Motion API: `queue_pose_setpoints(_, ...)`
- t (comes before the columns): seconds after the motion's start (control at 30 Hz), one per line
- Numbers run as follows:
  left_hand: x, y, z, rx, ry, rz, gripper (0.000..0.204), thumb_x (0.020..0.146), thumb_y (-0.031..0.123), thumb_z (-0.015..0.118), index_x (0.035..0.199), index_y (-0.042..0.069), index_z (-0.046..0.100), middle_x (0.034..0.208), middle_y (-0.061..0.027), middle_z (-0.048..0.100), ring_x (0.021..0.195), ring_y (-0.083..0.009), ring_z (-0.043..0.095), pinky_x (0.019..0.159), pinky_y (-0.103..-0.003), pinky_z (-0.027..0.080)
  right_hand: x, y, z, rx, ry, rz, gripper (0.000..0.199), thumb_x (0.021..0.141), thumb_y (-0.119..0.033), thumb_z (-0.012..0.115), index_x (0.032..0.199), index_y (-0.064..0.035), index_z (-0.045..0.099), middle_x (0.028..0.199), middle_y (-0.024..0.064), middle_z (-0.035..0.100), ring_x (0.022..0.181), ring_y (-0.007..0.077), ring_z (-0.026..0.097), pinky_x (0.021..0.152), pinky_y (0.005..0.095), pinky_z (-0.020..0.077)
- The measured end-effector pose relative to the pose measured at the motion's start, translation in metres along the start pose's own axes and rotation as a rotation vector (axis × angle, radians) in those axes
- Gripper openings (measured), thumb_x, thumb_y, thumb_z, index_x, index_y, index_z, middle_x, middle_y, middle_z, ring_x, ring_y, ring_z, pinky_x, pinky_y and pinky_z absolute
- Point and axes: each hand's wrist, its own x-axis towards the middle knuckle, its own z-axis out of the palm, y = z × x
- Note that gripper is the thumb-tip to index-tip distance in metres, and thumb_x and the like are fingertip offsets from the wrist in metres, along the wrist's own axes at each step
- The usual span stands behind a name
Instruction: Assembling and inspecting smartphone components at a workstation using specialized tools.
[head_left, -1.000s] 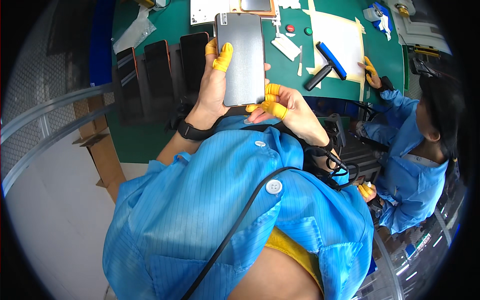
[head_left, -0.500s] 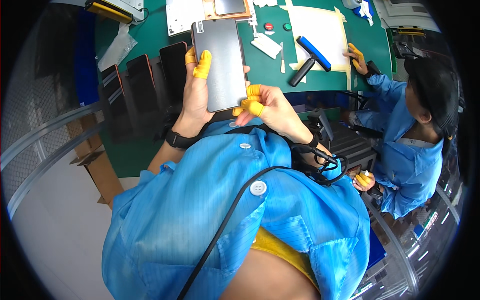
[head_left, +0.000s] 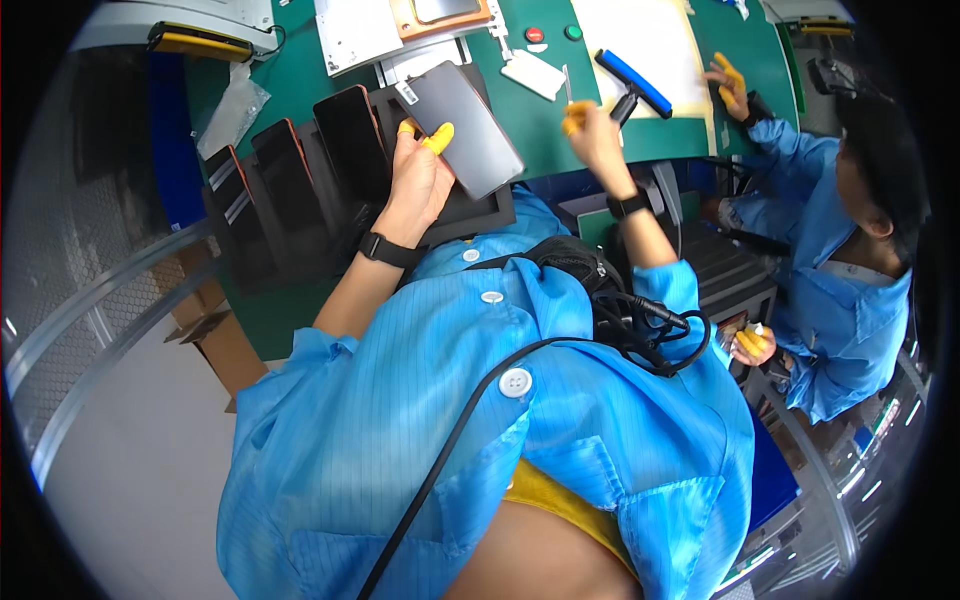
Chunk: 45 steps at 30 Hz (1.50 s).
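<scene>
Green-topped workbench (head_left: 300,45) at the upper edge, crowded with parts, bending with the lens. Left hand (head_left: 418,180), yellow finger cots on thumb and forefinger, clasped around the lower edge of a flat dark grey rectangular phone panel (head_left: 465,130), held tilted above a black foam tray (head_left: 480,212). Row of black slabs with orange rims (head_left: 290,165) standing upright just left of that hand. Right hand (head_left: 592,135) raised over the bench, well apart from the panel, yellow-capped fingertips pinched together; whether anything sits between them, cannot tell. Blue-handled squeegee tool (head_left: 632,82) lying just beyond it on a pale rectangular mat (head_left: 640,35). Small white rectangular piece (head_left: 535,72) lying near the panel's far end. Co-worker's hand (head_left: 728,85) resting on the bench at the right.
</scene>
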Motion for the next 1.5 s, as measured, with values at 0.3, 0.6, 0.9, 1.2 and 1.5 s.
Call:
queue_pose_setpoints(0.3, 0.006, -0.003, 0.006, 0.188, 0.061, 0.001, 0.041, 0.081, -0.007, 0.049, 0.114, 0.006, 0.027, 0.112, -0.0132, 0.044, 0.1, -0.021, 0.05, 0.085, -0.041, 0.045, 0.027, 0.03, 0.049, -0.312, 0.386, 0.017, 0.019, 0.069, 0.001, 0.053, 0.086, 0.0059, 0.047, 0.082, 0.026, 0.053, 0.076, 0.0395, 0.055, 0.067, 0.0434, 0.0466)
queue_pose_setpoints(0.6, 0.01, -0.004, -0.001, 0.309, 0.164, -0.049, 0.037, 0.08, -0.009, 0.046, 0.11, 0.005, 0.029, 0.108, -0.0155, 0.046, 0.096, -0.0252, 0.053, 0.08, -0.046, 0.048, -0.009, 0.023, 0.051, -0.131, 0.353, 0.052, 0.035, 0.066, 0.002, 0.047, 0.101, 0.0076, 0.046, 0.092, 0.0314, 0.046, 0.081, 0.0439, 0.05, 0.074, 0.0434, 0.0439)
queue_pose_setpoints(0.9, 0.011, -0.005, -0.006, 0.255, 0.157, -0.054, 0.035, 0.079, -0.009, 0.05, 0.105, 0.005, 0.031, 0.104, -0.0141, 0.047, 0.092, -0.0225, 0.055, 0.077, -0.043, 0.051, -0.048, 0.026, 0.042, 0.383, 0.282, 0.348, 0.035, 0.075, -0.003, 0.043, 0.109, -0.0018, 0.05, 0.092, 0.0144, 0.057, 0.082, 0.0259, 0.057, 0.074, 0.0327, 0.0439)
queue_pose_setpoints(1.2, 0.015, -0.009, -0.004, 0.311, 0.199, -0.029, 0.026, 0.08, -0.005, 0.052, 0.098, 0.001, 0.034, 0.094, -0.013, 0.049, 0.08, -0.0198, 0.058, 0.074, -0.038, 0.053, -0.079, -0.011, 0.028, 0.599, 0.292, 0.323, 0.017, 0.08, -0.007, 0.057, 0.096, -0.0019, 0.059, 0.08, 0.0032, 0.06, 0.066, 0.0065, 0.053, 0.061, 0.0209, 0.0435)
queue_pose_setpoints(1.5, -0.022, 0.02, 0.017, 1.035, -0.227, -0.253, 0.018, 0.075, 0.002, 0.063, 0.091, -0.002, 0.056, 0.078, -0.0058, 0.06, 0.068, -0.0086, 0.057, 0.062, -0.02, 0.048, -0.11, -0.078, 0.007, 0.326, 0.082, -0.068, 0.017, 0.073, -0.006, 0.062, 0.089, -0.0015, 0.061, 0.079, 0.0121, 0.055, 0.071, 0.0271, 0.055, 0.063, 0.0305, 0.0449)
